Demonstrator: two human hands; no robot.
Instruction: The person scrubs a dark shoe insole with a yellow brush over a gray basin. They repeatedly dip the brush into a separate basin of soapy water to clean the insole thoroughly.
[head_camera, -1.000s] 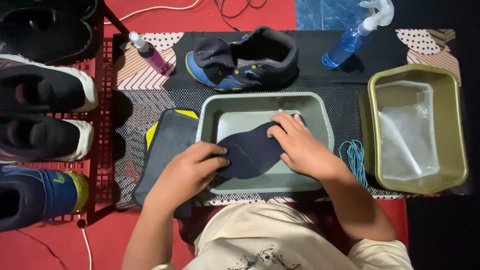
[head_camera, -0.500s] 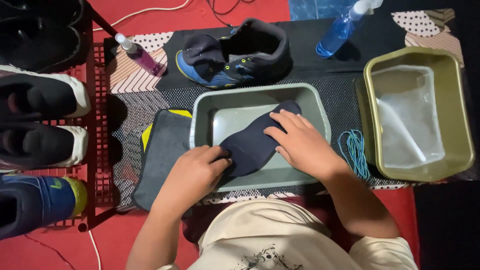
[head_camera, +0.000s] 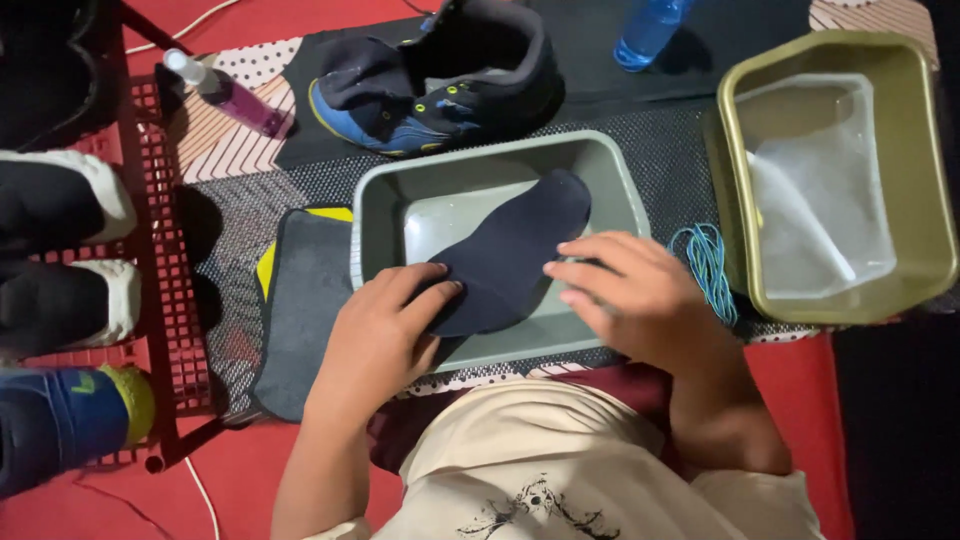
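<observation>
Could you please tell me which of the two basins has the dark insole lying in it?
The grey basin in the middle, under both hands, holds the dark insole; the olive basin on the right holds only water.

A blue and black sneaker (head_camera: 440, 85) is set on a dark mat (head_camera: 640, 110), beside a blue spray bottle (head_camera: 650, 30). An olive basin (head_camera: 835, 175) is placed at the right, blue laces (head_camera: 708, 265) beside it. Shoes (head_camera: 60, 200) are lined on a red rack (head_camera: 165, 260).

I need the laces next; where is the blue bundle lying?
In the head view the blue laces lie on the mat right of centre, between the grey tub and the olive basin, just beyond the right hand.
</observation>
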